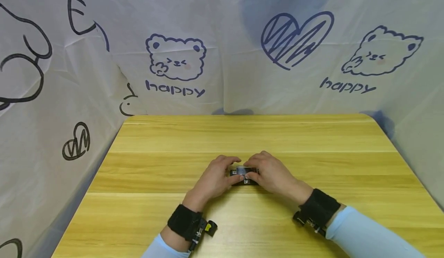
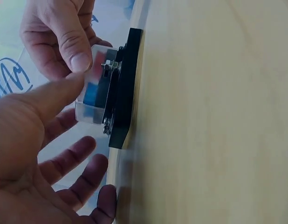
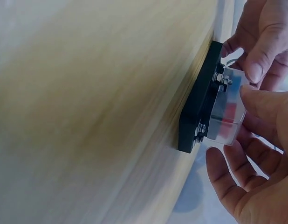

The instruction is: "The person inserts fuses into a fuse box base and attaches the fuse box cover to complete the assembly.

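Note:
Near the middle of the wooden table [image 1: 173,211] sits a small device with a black base [image 2: 127,88] and metal screw terminals [image 2: 112,66]. A clear plastic cover [image 2: 90,114] lies over it, with a red part [image 3: 228,112] and a blue part [image 3: 234,87] showing through. My left hand [image 1: 215,177] holds the cover from the left, thumb on the near side and index finger behind. From the right, my right hand [image 1: 274,173] grips the same cover between thumb and fingers. The two thumbs nearly meet; the far-side fingertips are partly hidden.
White cloth walls [image 1: 236,88] with drawn bears, hearts and lettering stand behind and beside the table. Black straps with small cameras circle the left wrist [image 1: 185,222] and right wrist [image 1: 319,208]. Light blue sleeves cover both forearms.

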Motion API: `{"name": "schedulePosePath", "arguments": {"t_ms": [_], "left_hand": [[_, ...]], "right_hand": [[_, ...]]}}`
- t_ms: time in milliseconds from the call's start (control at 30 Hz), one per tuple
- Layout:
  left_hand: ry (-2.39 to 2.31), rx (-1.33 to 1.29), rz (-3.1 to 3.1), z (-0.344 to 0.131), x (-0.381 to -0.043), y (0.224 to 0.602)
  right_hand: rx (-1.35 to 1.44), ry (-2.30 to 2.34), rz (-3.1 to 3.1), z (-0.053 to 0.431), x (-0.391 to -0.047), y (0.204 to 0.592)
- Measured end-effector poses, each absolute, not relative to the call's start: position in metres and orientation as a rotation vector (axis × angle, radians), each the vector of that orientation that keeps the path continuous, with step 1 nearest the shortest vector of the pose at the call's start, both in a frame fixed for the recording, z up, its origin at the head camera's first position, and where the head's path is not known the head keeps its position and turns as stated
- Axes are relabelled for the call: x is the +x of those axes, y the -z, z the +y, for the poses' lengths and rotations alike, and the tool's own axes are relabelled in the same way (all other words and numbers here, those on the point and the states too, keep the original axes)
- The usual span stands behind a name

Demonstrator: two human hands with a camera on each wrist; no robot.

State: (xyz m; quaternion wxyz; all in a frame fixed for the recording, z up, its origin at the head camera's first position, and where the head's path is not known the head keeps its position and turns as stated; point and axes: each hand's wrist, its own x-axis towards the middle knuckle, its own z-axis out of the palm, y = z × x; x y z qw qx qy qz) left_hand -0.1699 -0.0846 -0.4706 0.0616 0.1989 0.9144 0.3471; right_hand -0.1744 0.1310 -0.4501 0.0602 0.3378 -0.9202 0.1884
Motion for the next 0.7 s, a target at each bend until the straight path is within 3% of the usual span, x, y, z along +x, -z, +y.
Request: {"name": "schedulePosePath", "arguments": {"t_ms": [700], "left_hand": [[-1.032,0.584,2.771,-0.085,-0.17,0.469]], "right_hand": [[0.986,-0.639,-2.845,0.144,-0.174,0.453]]}}
